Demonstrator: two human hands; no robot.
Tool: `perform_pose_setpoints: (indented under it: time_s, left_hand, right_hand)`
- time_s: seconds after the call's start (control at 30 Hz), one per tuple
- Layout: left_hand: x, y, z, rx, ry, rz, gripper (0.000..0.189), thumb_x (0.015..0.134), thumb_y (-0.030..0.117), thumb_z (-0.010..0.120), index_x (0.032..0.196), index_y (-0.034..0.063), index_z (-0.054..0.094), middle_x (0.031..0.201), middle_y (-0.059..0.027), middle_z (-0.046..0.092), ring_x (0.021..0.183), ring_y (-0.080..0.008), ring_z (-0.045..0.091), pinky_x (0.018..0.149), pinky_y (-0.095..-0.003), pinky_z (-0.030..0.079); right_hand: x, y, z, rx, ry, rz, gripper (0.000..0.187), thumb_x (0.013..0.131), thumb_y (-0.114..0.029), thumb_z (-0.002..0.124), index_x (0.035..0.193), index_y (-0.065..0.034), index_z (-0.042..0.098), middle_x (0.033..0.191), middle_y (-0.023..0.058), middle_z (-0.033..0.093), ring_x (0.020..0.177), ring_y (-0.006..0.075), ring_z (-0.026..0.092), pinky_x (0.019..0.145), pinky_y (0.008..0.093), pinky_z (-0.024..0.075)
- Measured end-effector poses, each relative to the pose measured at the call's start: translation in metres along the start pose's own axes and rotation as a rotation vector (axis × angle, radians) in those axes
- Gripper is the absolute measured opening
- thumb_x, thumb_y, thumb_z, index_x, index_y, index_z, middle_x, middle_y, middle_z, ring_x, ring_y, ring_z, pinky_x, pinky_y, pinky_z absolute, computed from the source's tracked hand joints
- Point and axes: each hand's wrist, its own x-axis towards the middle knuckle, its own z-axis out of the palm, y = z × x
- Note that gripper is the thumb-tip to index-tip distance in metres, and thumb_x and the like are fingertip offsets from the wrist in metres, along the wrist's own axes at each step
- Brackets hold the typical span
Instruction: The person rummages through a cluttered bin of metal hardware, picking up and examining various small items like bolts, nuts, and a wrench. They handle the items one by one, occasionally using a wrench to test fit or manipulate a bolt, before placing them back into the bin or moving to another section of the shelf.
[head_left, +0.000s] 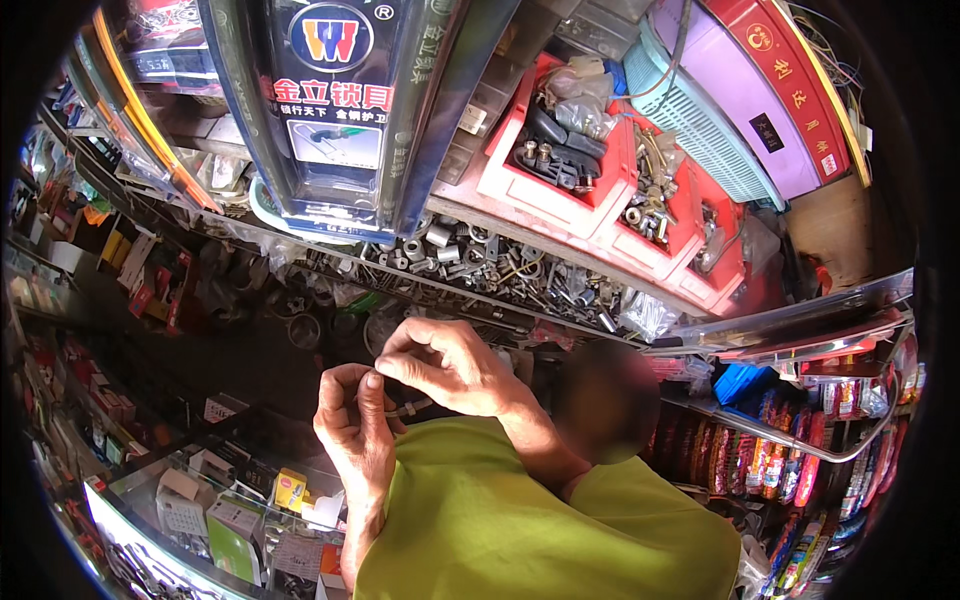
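My left hand (354, 427) is raised in front of my yellow-green shirt (525, 517), its thumb up and its fingers curled. Against its fingertips rest the thumb and index fingertips of my right hand (450, 367), pinched together. Anything between the fingertips is too small or too well hidden to make out. A thin dark strand with a pale band (411, 408) shows just behind the left thumb; what it is stays unclear. Beyond the hands, a shelf tray of loose metal fittings (480, 259) holds nuts, sleeves and bolts.
Red parts bins (600, 214) with bolts and black clamps stand on the upper shelf, beside a turquoise plastic basket (697, 112). A packaged lock (330, 112) stands at the top. A glass display case (225, 517) with boxes lies lower left; a bent metal tube (810, 450) juts at right.
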Motion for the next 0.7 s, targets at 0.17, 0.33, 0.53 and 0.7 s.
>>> perform_pose_setpoints:
  time_s: [0.17,0.33,0.53,0.7]
  left_hand:
    - [-0.001,0.003,-0.001,-0.005,-0.006,-0.031,0.013,0.095,0.014,0.057,0.089,0.0025,0.055,0.066,0.0016,0.052,0.051,-0.0009,0.044,0.042,-0.0162,0.04]
    - [-0.003,0.006,0.002,0.013,-0.024,-0.032,0.012,0.095,0.013,0.056,0.091,0.0023,0.056,0.067,0.0017,0.052,0.052,-0.001,0.043,0.042,-0.0169,0.039]
    - [-0.006,0.009,0.001,-0.004,-0.074,-0.01,0.012,0.096,0.014,0.056,0.091,0.0028,0.055,0.065,0.0029,0.051,0.049,-0.0009,0.041,0.042,-0.0169,0.036]
    - [-0.011,0.011,0.002,0.022,-0.079,0.12,0.012,0.095,0.015,0.058,0.09,0.0035,0.056,0.064,0.003,0.05,0.05,-0.0009,0.042,0.041,-0.0158,0.037]
  right_hand:
    - [-0.003,-0.002,-0.002,0.137,-0.017,-0.008,0.02,0.09,-0.02,0.064,0.088,0.0005,0.062,0.072,0.0069,0.06,0.061,0.0106,0.052,0.053,0.0283,0.0427]
    - [-0.002,-0.005,-0.006,-0.048,-0.035,0.114,0.026,0.091,-0.024,0.063,0.082,0.0007,0.064,0.062,0.0066,0.058,0.057,0.0119,0.048,0.052,0.031,0.0402]
    - [-0.011,-0.01,-0.006,-0.016,0.001,-0.132,0.02,0.09,-0.019,0.064,0.089,0.0007,0.063,0.075,0.0066,0.06,0.066,0.011,0.055,0.056,0.0265,0.0432]
    - [-0.019,-0.025,-0.015,-0.002,-0.047,-0.096,0.015,0.09,-0.013,0.064,0.096,0.0005,0.063,0.083,0.0049,0.061,0.071,0.0093,0.059,0.059,0.024,0.0468]
